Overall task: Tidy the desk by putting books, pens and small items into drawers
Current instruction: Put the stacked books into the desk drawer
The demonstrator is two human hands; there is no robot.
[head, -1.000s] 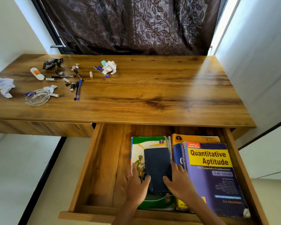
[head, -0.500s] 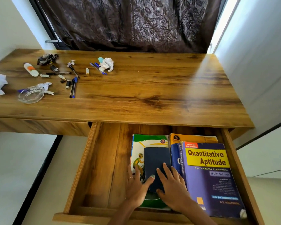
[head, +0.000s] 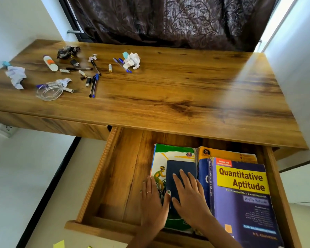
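Observation:
The desk's right drawer (head: pixel 118 178) is pulled out. Inside lie a green-and-white book (head: pixel 174 153) with a small dark blue book (head: pixel 181 167) on top, and to the right a purple "Quantitative Aptitude" book (head: pixel 243 192) over a yellow one (head: pixel 227 153). My right hand (head: pixel 190 196) lies flat on the dark blue book, fingers spread. My left hand (head: pixel 153 201) rests flat on the green book beside it, thumb touching the blue book's edge. On the desktop (head: pixel 168 93) at the left lie several pens (head: pixel 93 85), more blue pens (head: pixel 122 65) and small items.
On the desktop's left part lie crumpled papers (head: pixel 16 76), another paper wad (head: pixel 132 59), a glass dish (head: pixel 49 91), a white tube (head: pixel 50 63) and a black wrapper (head: pixel 67 51). A dark curtain (head: pixel 168 20) hangs behind. A white wall (head: pixel 297 68) stands at the right.
My right hand slid from the blue book's right edge onto its top and now lies flat. My left hand shifted slightly left onto the green book. The view drifted right.

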